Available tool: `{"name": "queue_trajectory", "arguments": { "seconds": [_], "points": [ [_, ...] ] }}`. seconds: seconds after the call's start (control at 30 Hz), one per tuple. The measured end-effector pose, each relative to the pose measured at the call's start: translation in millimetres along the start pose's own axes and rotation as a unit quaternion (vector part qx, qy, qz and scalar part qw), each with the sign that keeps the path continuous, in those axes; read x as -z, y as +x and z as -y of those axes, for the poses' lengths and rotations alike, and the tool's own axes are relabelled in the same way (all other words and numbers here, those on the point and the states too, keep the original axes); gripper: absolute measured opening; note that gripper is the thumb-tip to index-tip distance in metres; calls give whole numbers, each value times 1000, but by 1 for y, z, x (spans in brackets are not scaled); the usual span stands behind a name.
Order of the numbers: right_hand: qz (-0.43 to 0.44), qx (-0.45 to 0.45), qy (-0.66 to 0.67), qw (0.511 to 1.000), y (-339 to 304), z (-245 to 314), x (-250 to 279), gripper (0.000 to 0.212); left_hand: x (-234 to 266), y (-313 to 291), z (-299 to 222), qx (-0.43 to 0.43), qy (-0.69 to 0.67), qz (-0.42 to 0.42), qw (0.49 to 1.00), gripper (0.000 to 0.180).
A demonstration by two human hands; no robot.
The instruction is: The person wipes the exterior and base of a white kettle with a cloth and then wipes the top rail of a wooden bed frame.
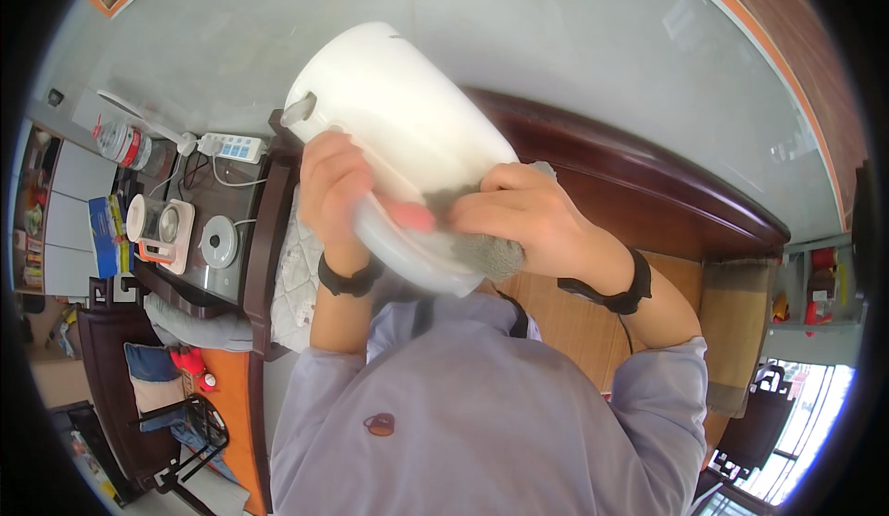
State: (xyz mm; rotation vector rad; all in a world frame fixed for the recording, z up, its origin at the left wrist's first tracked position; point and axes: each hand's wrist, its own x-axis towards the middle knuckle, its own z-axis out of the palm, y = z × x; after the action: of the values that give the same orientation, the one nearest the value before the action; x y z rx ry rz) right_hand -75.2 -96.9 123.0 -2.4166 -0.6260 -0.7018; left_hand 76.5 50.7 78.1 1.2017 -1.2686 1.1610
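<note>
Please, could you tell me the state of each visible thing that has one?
White container: tilted, gripped by left hand
Grey cloth: bunched in right hand, against the container
Black wristbands: worn, one per wrist
Power strip: plug inserted
White disc: lying flat

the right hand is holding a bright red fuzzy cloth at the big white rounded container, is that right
The colour is wrong: the head view shows the right hand holding a grey fuzzy cloth, not a bright red one, at the big white rounded container.
</note>
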Motion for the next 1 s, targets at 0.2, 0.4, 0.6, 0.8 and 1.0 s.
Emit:
{"name": "queue_trajectory", "arguments": {
  "seconds": [0.2,0.4,0.6,0.8,1.0],
  "points": [
    [-7,67,-19,998,23,-13,0,13,3,13,-9,-26,-36,54,998,32],
    [13,44,-20,999,69,-30,6,23,1,17,-9,-40,-28,93,994,31],
    [31,-12,-14,999,85,-38,1,25,-3,11,-8,-9,-40,70,997,38],
    [45,-68,3,997,86,-41,0,29,-6,9,-5,-14,-40,74,996,43],
    [87,-107,34,990,58,-27,2,34,-2,5,-2,12,-13,55,998,36]
  ]
}}
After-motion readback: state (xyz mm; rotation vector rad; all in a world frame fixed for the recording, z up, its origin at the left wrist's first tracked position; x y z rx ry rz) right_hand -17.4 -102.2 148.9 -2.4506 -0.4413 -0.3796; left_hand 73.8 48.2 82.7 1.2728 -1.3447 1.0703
